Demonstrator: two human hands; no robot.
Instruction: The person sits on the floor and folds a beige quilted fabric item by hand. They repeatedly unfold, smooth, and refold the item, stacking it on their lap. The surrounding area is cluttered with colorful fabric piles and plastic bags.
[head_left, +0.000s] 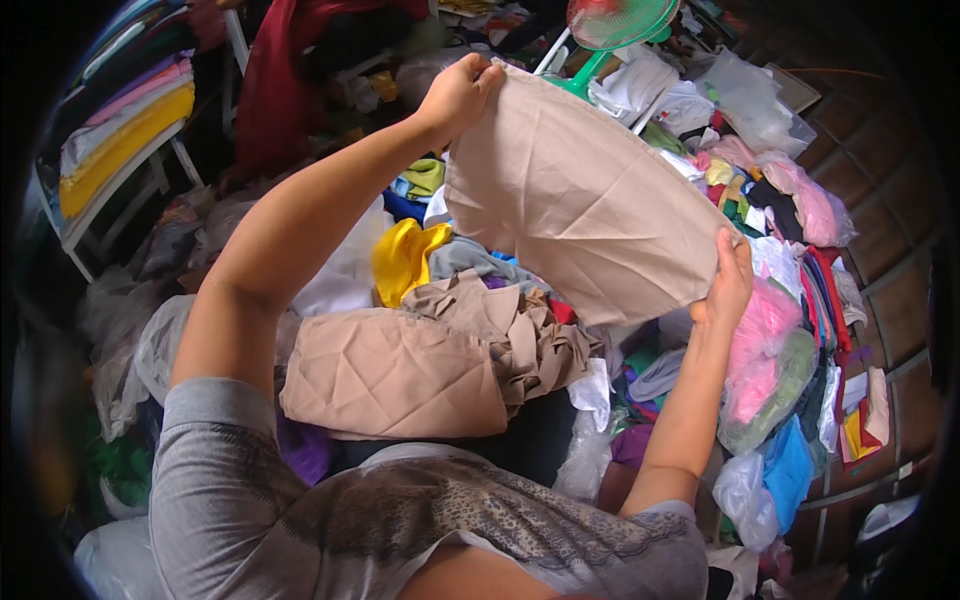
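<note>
A beige piece of fabric (590, 190) is stretched out in the air between my hands. My left hand (462, 92) pinches its upper left corner, raised high and away from me. Lower down on the right, my right hand (727, 283) grips the opposite edge, thumb on the near side. Below it, across my lap, lies a folded beige cloth (395, 375) with crease lines. A crumpled heap of the same beige cloth (520, 335) touches its right side. Just beyond, a yellow cloth (408, 258) rests beside grey fabric (470, 258).
A green fan (622, 25) stands at the far right. On the left, a white rack (150, 160) carries stacked folded cloth. Clear plastic bags (765, 100) and pink bundles (762, 345) crowd the right, over brown floor tiles (895, 220). Dark red fabric (290, 80) hangs at the back.
</note>
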